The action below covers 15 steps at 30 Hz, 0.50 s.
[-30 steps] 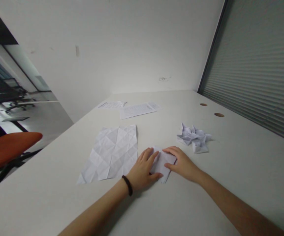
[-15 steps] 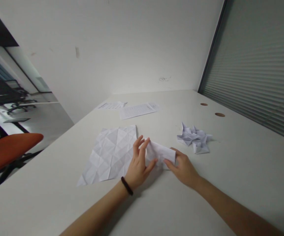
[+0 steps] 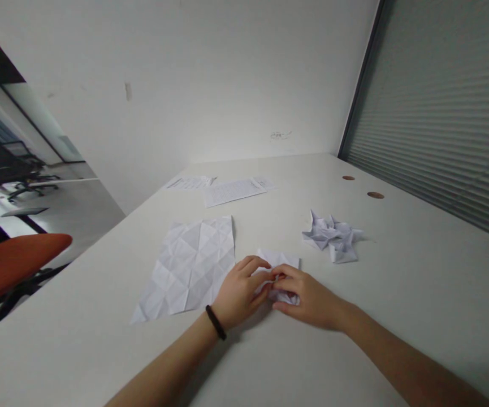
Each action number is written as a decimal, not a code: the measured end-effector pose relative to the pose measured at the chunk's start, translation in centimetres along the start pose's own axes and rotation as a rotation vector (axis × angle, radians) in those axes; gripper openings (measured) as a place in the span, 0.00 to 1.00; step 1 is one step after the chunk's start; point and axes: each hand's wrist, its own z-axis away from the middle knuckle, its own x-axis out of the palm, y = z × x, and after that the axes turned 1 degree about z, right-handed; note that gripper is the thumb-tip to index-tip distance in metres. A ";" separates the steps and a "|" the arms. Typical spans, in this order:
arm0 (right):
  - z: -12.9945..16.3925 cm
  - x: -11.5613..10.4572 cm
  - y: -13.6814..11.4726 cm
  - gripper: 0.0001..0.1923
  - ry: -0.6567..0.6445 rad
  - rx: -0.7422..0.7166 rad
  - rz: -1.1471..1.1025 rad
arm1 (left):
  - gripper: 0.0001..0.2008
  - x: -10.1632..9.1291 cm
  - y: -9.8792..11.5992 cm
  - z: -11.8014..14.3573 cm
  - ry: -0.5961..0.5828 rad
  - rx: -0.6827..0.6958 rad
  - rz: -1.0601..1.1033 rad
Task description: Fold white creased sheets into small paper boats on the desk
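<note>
A folded piece of white paper [image 3: 281,258] lies on the white table in front of me, its near part largely covered by my fingers. My left hand [image 3: 241,293], with a dark band at the wrist, has its fingers curled onto the paper's left and middle part. From the right, my right hand [image 3: 314,301] pinches at the near middle of the same paper, its fingertips meeting those of the left. Just left of my hands a sheet of creased paper [image 3: 189,263] is spread flat, marked by a grid of triangular folds. A folded paper model [image 3: 332,236] with pointed tips sits beyond my right hand.
Printed sheets [image 3: 236,192] lie farther back on the table [image 3: 142,362], with another printed sheet [image 3: 190,182] to their left. Two round holes [image 3: 375,195] are near the right edge, beside the blinds [image 3: 439,130]. An orange chair [image 3: 21,254] stands to the left.
The folded paper, held raised and tilted earlier, now lies lower and flatter. My hands have come together over it; the left fingers, raised before, are now bent down onto it.
</note>
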 end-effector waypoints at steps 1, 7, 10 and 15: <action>0.0 0.0 0.0 0.08 0.033 -0.014 -0.033 | 0.09 0.1 -0.2 0.0 -0.033 -0.005 -0.003; 0.0 -0.7 1.5 0.17 0.187 -0.005 0.065 | 0.09 0.6 -0.8 0.1 -0.162 0.019 0.086; 0.1 -0.6 2.1 0.22 0.064 0.012 0.135 | 0.11 0.7 -0.5 0.1 -0.187 0.022 0.118; -0.1 -0.6 1.6 0.23 0.036 0.021 0.119 | 0.12 0.2 0.0 0.1 -0.241 0.027 0.136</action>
